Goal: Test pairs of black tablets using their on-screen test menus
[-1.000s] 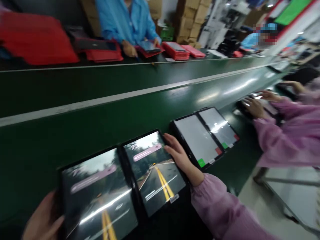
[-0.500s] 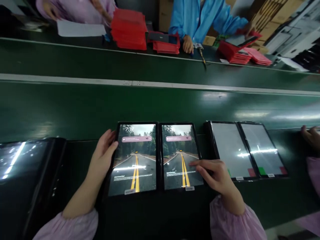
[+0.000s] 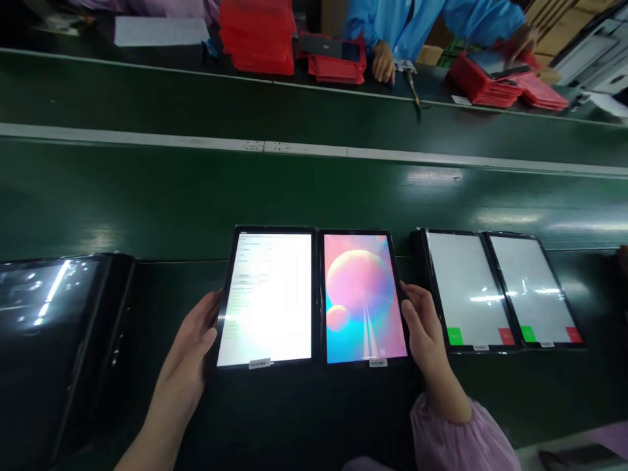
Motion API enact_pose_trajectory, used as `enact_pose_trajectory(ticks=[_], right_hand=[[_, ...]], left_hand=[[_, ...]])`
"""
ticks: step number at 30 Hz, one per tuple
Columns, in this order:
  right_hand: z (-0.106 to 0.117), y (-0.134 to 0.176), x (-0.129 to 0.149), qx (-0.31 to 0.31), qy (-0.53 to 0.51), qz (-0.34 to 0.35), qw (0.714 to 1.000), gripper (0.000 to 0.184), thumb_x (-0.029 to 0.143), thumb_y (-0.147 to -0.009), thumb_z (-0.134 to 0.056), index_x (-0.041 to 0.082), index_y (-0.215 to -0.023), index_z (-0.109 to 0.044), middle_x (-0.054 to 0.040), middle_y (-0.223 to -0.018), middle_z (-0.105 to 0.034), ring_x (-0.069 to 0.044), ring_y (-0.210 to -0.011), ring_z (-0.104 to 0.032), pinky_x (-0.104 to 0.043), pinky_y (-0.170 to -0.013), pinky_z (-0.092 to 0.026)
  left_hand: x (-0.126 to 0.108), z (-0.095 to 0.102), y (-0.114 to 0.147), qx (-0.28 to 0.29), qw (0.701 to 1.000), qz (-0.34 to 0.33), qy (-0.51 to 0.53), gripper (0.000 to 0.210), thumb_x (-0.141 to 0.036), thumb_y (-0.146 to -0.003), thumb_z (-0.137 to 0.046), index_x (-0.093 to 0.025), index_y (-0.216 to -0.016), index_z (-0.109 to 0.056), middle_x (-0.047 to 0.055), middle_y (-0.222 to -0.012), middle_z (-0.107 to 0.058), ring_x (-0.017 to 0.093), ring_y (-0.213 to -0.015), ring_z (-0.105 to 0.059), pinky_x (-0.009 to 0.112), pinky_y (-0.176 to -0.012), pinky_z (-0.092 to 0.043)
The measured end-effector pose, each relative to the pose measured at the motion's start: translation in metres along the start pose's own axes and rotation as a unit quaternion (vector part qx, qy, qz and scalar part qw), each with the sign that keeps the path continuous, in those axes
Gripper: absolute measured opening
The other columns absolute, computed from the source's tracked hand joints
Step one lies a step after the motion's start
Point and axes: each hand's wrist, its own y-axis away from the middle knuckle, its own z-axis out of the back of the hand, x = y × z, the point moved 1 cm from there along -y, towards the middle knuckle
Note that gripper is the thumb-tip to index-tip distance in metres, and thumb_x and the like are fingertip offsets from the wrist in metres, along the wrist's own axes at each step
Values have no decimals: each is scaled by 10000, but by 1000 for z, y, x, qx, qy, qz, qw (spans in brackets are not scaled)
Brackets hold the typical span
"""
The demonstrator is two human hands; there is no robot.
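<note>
Two tablets lie side by side in front of me. The left tablet [image 3: 275, 294] shows a bright white page with faint lines of text, and the right tablet [image 3: 360, 294] shows pink and blue wallpaper with round shapes. Each has a small white label at its lower edge. My left hand [image 3: 189, 347] grips the left tablet's outer edge, thumb on the side and some fingers hidden. Along the right tablet's outer edge, my right hand [image 3: 424, 327] is closed, its thumb by the rim and its fingertips partly hidden.
To the right, two more tablets [image 3: 468, 288] show grey screens with green and red squares. A dark stack of tablets [image 3: 44, 314] stands at the left. Across the green bench [image 3: 196, 196], red pouches [image 3: 258, 39] are piled near a co-worker in a blue sleeve [image 3: 483, 19].
Both middle screens have switched from the road picture, the left to a white page, the right to wallpaper. My right hand has moved from the right screen to its outer edge.
</note>
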Motion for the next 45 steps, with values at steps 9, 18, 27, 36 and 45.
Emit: enact_pose_trajectory(ticks=[9, 18, 27, 36, 45], right_hand=[[-10, -5, 11, -23, -48, -6, 999, 474, 697, -968, -685, 288, -1201, -627, -129, -1265, -792, -263, -872, -794, -377, -682, -659], [-1, 21, 62, 288, 123, 352, 882, 368, 128, -1020, -520, 228, -705, -683, -28, -787, -833, -107, -428, -623, -231, -402, -493], [2, 7, 56, 5, 223, 313, 923, 340, 150, -1051, -550, 302, -1071, -853, 57, -543, -686, -76, -303, -377, -229, -315, -383], [-6, 14, 64, 201, 108, 328, 916, 388, 93, -1020, -565, 218, -656, -608, -51, -810, -848, -165, -537, -777, -209, -396, -529], [-8, 19, 68, 233, 122, 321, 910, 324, 127, -1060, -539, 212, -808, -724, -42, -879, -863, -154, -567, -783, -238, -468, -589]], left_hand=[[-13, -5, -20, 0, 999, -44, -24, 839, -652, -823, -788, -271, -1544, -589, 86, -1663, -558, 452, -1634, -337, 616, -1294, -422], [-18, 18, -23, 134, 972, -44, -189, 1218, -633, -647, -905, -331, -1697, -366, 102, -1801, -327, 493, -1656, -255, 646, -1214, -485], [-31, -10, -24, 61, 949, -108, -290, 1217, -721, -657, -869, -295, -1686, -378, 176, -1807, -244, 528, -1660, -204, 761, -1265, -314], [-31, 6, -26, 78, 986, -46, -139, 1033, -600, -726, -891, -292, -1625, -487, 111, -1803, -329, 472, -1664, -245, 650, -1235, -450], [-29, 17, -31, 111, 983, -27, -141, 1051, -663, -632, -937, -371, -1571, -565, 67, -1741, -462, 498, -1620, -345, 621, -1138, -552]])
